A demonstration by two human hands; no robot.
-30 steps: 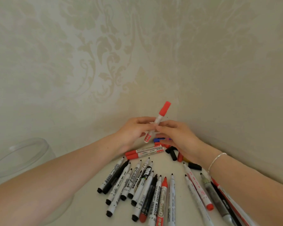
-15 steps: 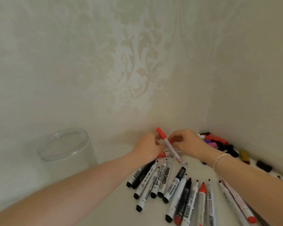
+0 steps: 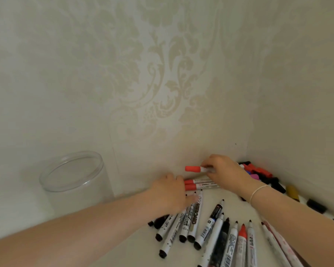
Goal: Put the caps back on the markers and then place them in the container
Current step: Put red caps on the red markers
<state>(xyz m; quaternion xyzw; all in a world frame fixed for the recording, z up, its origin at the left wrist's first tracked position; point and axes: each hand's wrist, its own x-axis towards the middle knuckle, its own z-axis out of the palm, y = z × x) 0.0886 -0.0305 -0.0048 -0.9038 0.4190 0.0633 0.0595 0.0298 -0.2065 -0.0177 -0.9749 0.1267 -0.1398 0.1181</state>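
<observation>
The right hand (image 3: 225,171) pinches the capped red marker (image 3: 198,169), light, stiff and smooth, by its barrel above the far markers, while the left hand (image 3: 171,193) rests flat, gripping nothing.

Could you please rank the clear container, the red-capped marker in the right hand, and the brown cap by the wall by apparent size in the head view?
1. clear container
2. red-capped marker
3. brown cap

Head-worn camera looks forward and down, close over the table corner (image 3: 229,205).
</observation>
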